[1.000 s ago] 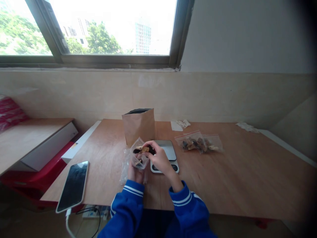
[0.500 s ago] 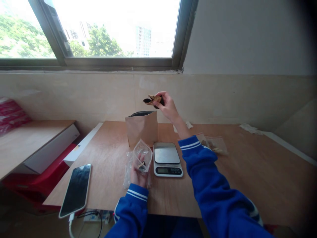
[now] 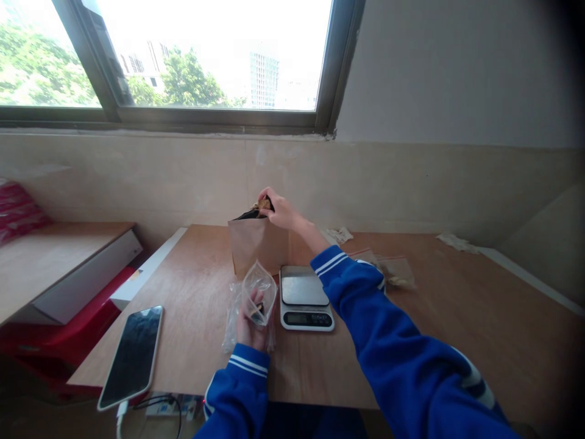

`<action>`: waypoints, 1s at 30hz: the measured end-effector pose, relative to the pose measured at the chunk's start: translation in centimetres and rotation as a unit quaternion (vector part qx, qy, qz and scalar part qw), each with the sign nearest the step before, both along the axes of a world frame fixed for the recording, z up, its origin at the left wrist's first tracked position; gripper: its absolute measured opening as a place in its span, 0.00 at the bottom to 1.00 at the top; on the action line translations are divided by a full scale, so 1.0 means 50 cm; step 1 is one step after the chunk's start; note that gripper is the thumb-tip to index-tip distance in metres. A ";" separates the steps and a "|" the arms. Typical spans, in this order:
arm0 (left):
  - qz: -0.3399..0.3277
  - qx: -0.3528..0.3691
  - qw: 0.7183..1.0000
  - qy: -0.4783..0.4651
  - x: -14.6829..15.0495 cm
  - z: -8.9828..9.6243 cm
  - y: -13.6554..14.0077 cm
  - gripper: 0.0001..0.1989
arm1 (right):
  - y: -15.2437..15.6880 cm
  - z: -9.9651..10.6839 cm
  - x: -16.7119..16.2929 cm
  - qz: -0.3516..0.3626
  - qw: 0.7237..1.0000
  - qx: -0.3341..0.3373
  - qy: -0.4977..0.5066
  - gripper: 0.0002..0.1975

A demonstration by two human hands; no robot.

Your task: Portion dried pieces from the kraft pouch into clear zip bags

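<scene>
My right hand (image 3: 284, 213) is closed on dried brown and black curled pieces (image 3: 263, 206), which look like dried peel or fungus. It is at the open mouth of a standing brown kraft paper bag (image 3: 256, 247) with a dark inside. Lower down, my left hand (image 3: 249, 329) holds up an open clear plastic bag (image 3: 261, 281), its fingers partly visible through the film. A small dark piece (image 3: 260, 307) shows in that bag. Just right of it lies a kitchen scale (image 3: 305, 288) with a bare steel plate; its display cannot be read.
More clear plastic bags (image 3: 231, 335) lie under my left hand. Filled zip bags (image 3: 397, 272) rest beyond my right sleeve. A phone (image 3: 132, 356) on a charging cable overhangs the table's left front edge. Crumpled white paper (image 3: 457, 242) lies at the back, below the wall.
My right hand has moved down and left with the dried pieces, from above the kraft bag to its mouth. My left hand still holds the plastic bag. The view has shifted slightly.
</scene>
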State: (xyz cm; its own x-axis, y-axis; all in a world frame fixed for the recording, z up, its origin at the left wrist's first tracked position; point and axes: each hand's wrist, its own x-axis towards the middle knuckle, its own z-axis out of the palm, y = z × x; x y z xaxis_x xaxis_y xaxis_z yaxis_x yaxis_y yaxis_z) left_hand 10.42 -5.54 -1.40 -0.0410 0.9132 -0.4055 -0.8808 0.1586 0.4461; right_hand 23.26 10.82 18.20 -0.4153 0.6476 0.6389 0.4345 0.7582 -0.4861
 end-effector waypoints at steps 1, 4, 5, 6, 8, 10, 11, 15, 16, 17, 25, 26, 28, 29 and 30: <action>0.000 -0.004 1.000 0.003 0.000 0.000 0.000 0.19 | -0.002 0.001 0.001 0.006 1.000 -0.002 -0.008 0.11; 0.004 -0.018 1.000 0.009 0.002 0.004 0.000 0.19 | -0.012 0.000 0.001 0.028 0.999 0.005 -0.038 0.11; 0.005 -0.021 1.000 0.008 0.002 0.006 0.000 0.19 | -0.017 0.000 0.001 0.034 0.998 0.014 -0.050 0.10; 0.006 -0.022 1.000 0.007 0.003 0.008 -0.001 0.19 | -0.021 0.000 0.000 0.037 0.997 0.024 -0.063 0.10; 0.008 -0.021 1.000 0.002 0.005 0.012 -0.002 0.20 | -0.029 -0.001 -0.002 0.035 0.994 0.043 -0.091 0.10; 0.007 -0.018 1.000 -0.005 0.005 0.015 -0.003 0.20 | -0.034 0.000 -0.004 0.030 0.992 0.052 -0.113 0.10; 0.007 -0.016 1.000 -0.008 0.006 0.016 -0.004 0.20 | -0.036 -0.001 -0.005 0.029 0.991 0.052 -0.120 0.10; 0.009 -0.015 1.000 -0.013 0.005 0.017 -0.006 0.19 | -0.037 -0.004 -0.006 0.028 0.991 0.046 -0.121 0.09; 0.009 -0.014 1.000 -0.012 0.005 0.018 -0.006 0.18 | -0.036 -0.006 -0.006 0.029 0.992 0.046 -0.114 0.09; 0.010 -0.012 1.000 -0.009 0.006 0.018 -0.006 0.18 | -0.034 -0.008 -0.006 0.029 0.993 0.046 -0.104 0.08; 0.010 -0.016 1.000 0.002 0.006 0.013 -0.004 0.16 | -0.025 -0.017 -0.001 0.001 0.997 0.050 -0.054 0.05; 0.012 -0.015 1.000 0.002 0.006 0.012 -0.004 0.16 | -0.027 -0.015 -0.001 0.010 0.997 0.051 -0.060 0.06; 0.014 -0.014 1.000 0.003 0.006 0.012 -0.003 0.16 | -0.031 -0.011 0.000 0.029 0.997 0.045 -0.054 0.06; 0.013 -0.012 1.000 0.004 0.006 0.012 -0.003 0.15 | -0.032 -0.010 0.000 0.041 0.998 0.037 -0.043 0.07; 0.011 -0.011 1.000 0.003 0.006 0.012 -0.004 0.14 | -0.031 -0.010 -0.001 0.049 0.998 0.027 -0.026 0.08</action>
